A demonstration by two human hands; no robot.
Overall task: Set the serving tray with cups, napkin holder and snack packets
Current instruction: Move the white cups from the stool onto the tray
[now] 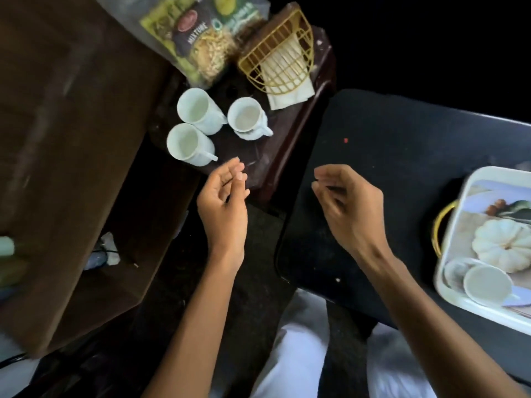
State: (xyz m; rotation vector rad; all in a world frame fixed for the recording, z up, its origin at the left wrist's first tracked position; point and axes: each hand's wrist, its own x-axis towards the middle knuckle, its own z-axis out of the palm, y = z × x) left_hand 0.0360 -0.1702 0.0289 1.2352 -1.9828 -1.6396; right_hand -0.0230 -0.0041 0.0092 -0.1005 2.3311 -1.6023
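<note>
Cups wait on the side stool while the tray stands nearly bare

Three white ceramic cups with handles sit in a cluster on the dark brown side stool (258, 168): one at the rear left (196, 110), one nearest the person (186, 145), and one to the right (247, 117) that seems to stand on a small saucer. Behind them lie the green and brown printed snack packets (198, 38), and just beside those the yellow lattice napkin holder (280, 50), tipped on its side with white paper napkins poking out. All of this is well apart from the white rectangular serving tray with a gold handle and pumpkin print (448, 271), which rests on the black table (402, 156) at the right, probably so it can be filled in one place. One white cup (485, 284) already lies in its near corner.

The left hand (224, 205) hovers just beside the nearest cup, fingers loosely curled and holding nothing; it looks poised to take that cup. The right hand (347, 205) hangs over the black table, also relaxed and empty, likely ready for another
</note>
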